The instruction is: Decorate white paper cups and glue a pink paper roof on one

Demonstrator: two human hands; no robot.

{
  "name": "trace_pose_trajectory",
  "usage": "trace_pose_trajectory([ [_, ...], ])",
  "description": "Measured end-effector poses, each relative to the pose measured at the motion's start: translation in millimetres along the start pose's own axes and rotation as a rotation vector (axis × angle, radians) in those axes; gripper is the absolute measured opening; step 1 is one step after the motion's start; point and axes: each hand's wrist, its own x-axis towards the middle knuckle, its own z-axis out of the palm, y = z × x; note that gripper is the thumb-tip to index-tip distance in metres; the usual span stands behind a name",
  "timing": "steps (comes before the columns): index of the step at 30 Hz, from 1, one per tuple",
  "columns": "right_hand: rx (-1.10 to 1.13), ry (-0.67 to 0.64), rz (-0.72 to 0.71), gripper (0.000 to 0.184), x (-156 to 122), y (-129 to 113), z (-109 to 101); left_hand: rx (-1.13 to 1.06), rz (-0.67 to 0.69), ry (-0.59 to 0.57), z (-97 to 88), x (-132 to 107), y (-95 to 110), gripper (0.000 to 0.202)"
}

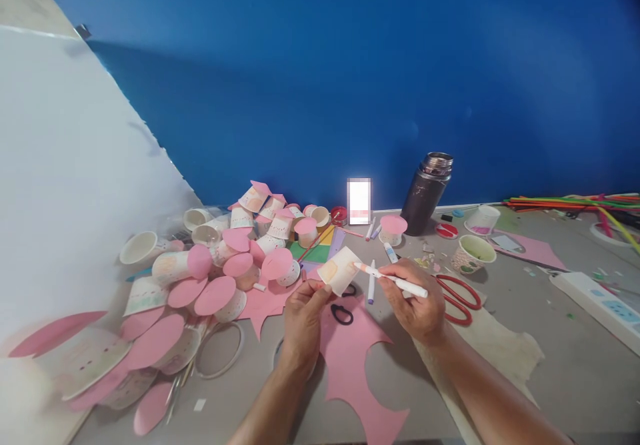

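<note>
My left hand [306,317] grips a white paper cup [341,270] by its rim, and the cup lies tilted with a pale orange patch drawn on its side. In my right hand [419,301] is a white marker [405,286], its orange tip at the cup's wall. Below the hands lies a pink paper sheet [345,358] with round pieces cut out. Black-handled scissors [343,314] rest partly on it, their blades hidden. Another marker [371,283] lies between my hands. Red-handled scissors [463,298] are beside my right wrist.
Several paper cups with pink discs [215,295] crowd the left side. A dark thermos [427,195] stands at the back before a blue panel [320,85]. To the right are a patterned cup [474,256], a white power strip [603,305] and colourful pipe cleaners [565,201].
</note>
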Motion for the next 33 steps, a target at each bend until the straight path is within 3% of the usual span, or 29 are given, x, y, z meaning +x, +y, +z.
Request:
trace_pose_trajectory([
  [16,0.008,0.004,-0.026,0.008,0.4,-1.8,-3.1,-0.182,-0.074,0.005,2.6,1.9,2.2,0.026],
  [33,-0.001,-0.005,-0.044,0.009,1.8,-1.8,-2.7,-0.096,-0.064,-0.020,2.7,-1.9,-1.0,0.027],
])
